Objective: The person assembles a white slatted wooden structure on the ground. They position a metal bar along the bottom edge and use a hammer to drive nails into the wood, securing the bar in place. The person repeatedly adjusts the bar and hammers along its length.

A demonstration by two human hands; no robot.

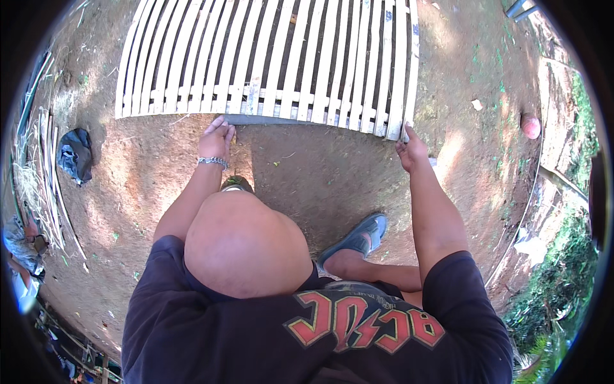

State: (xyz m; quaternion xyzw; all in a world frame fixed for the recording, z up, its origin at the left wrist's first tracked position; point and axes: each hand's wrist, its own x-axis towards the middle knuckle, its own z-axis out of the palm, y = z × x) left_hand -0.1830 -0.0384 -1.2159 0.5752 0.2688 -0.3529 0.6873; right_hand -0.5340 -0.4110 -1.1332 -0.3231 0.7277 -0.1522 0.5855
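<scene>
While both arms are stretched forward, a slatted bamboo panel (268, 61) is held by its near edge above bare brown earth (332, 185); it fills the upper middle of the view, with pale slats running away from the person and a few cross strips near the bottom. The left hand (216, 139) is closed on the near edge toward the panel's middle — fingers curled over a dark bar under the slats, a metal bracelet (212, 162) worn at the wrist. The right hand (410, 148) is clamped on the panel's near right corner, thumb up along the last slat. A blue sandal (358, 238) is seen on the right foot, planted on the ground between the arms. Further out, a dark crumpled bag (75, 153) lies on the left beside loose bamboo strips (48, 173) — well apart from the panel. A pinkish round object (530, 125) rests at the right, near green plants (556, 281).
</scene>
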